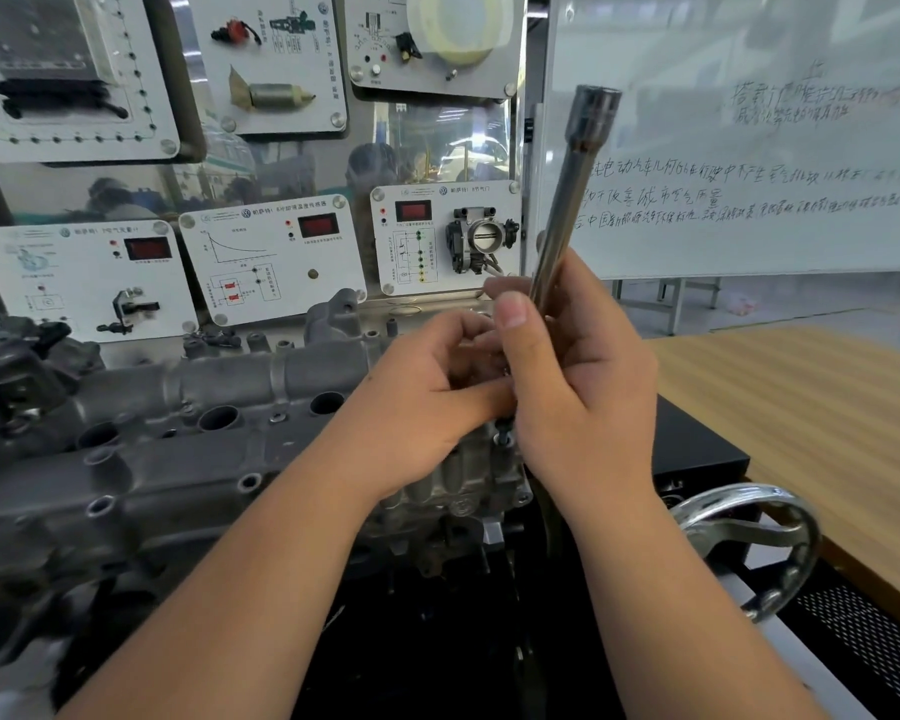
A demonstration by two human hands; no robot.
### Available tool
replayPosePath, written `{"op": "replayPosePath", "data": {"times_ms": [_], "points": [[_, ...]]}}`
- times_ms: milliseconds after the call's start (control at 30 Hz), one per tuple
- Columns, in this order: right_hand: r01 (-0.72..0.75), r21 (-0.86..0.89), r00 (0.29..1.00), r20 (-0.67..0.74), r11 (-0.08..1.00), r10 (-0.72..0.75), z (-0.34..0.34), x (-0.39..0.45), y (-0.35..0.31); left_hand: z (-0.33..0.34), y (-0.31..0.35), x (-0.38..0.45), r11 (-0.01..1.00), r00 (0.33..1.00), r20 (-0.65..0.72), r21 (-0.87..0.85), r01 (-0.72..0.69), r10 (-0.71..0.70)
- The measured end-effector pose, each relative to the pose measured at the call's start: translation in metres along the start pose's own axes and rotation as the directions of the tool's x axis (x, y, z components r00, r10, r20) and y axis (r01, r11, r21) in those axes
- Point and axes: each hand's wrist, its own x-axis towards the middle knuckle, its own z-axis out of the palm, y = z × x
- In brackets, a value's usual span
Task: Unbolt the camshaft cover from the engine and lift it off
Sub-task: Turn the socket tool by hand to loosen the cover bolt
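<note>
Right hand: my right hand [578,376] gripped the shaft of the wrench [567,200], socket end pointing up and away from the engine, so I judged the tool was off the bolts for the moment.
Left hand: my left hand [427,387] was curled in against the right one at the tool's lower end; whether it pinched anything I could not tell, the fingers hid it.
Bolt: a small bolt [504,433] stood just under my hands, near the cover's right end.
Cover: the cover [188,433] sat on the engine, below and left of my hands, not yet lifted.
Holes: the round wells in the cover showed dark; I saw nothing in them.
Handwheel: the handwheel [749,532] was to my right, untouched.
</note>
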Motion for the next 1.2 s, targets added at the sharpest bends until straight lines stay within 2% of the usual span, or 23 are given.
{"op": "replayPosePath", "data": {"times_ms": [167,367,500,600,700,833,933,1100,1200], "points": [[0.023,-0.058,0.999,-0.023,0.998,-0.025,0.0006,-0.0027,0.0005,-0.0003,-0.0007,0.0,1.0,1.0,-0.014,0.007,-0.008,0.008],[-0.025,0.025,0.998,-0.051,0.999,0.026,0.0036,-0.0046,0.0034,-0.0032,0.0007,-0.0037,0.997,0.995,0.092,-0.077,-0.022,0.029],[-0.037,0.066,0.998,-0.046,0.997,0.04,0.0064,-0.0049,0.002,-0.0021,0.0,-0.0048,0.999,0.999,0.028,-0.046,-0.021,0.022],[-0.045,0.015,0.998,-0.039,0.999,0.046,0.0063,-0.0035,0.0023,-0.0002,0.0013,-0.0035,0.999,0.999,-0.015,0.044,-0.028,0.029],[-0.02,-0.037,0.998,-0.066,0.999,0.017,0.0061,-0.0049,0.0024,-0.0007,-0.0001,-0.0022,0.999,0.999,-0.029,0.048,-0.026,0.027],[0.033,-0.069,0.997,-0.062,0.997,-0.037,0.0043,-0.0058,0.0036,-0.0015,-0.0012,-0.0019,0.999,0.999,0.038,-0.024,-0.027,0.028],[0.043,-0.026,0.998,-0.04,0.999,-0.044,0.0029,-0.0051,0.0041,-0.0014,0.0018,-0.0041,0.997,0.995,0.093,-0.073,-0.017,0.023],[-0.003,0.007,1.0,-0.019,1.0,0.004,0.0034,-0.003,0.0029,-0.0009,-0.0001,-0.0038,0.999,0.999,0.004,-0.012,-0.045,0.045],[0.016,-0.045,0.998,-0.055,0.999,-0.019,0.0034,-0.0024,0.0017,0.0012,0.0,-0.004,0.997,0.997,-0.049,0.05,-0.061,0.064]]}}
